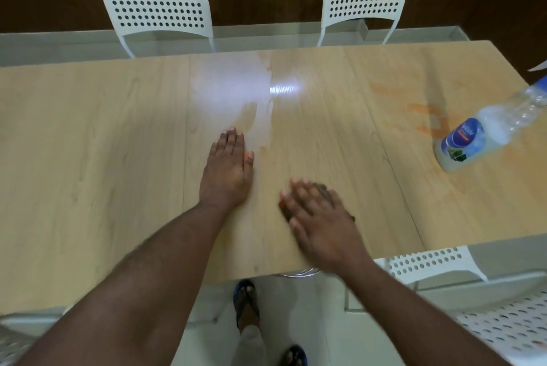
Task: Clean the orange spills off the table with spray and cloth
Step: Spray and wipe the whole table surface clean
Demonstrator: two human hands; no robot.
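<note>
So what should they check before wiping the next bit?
1. Cloth under right hand: ok, dark cloth peeks out beneath the flat fingers.
2. Left hand bracing flat on the table: ok.
3. Orange spill gone: not ok, smears remain beside the bottle.
4. Bottle upright: ok.
5. Bottle has a spray top: cannot tell, its top is cut off.
6. Wet streak wiped dry: not ok.

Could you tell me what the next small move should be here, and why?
Probably slide the right hand, which presses a dark cloth flat on the table, toward the orange spill beside the bottle. That streaked patch is the strongest stain left, while the area near the left hand shows only a faint wet film, so the wiping seems due there next.
</note>
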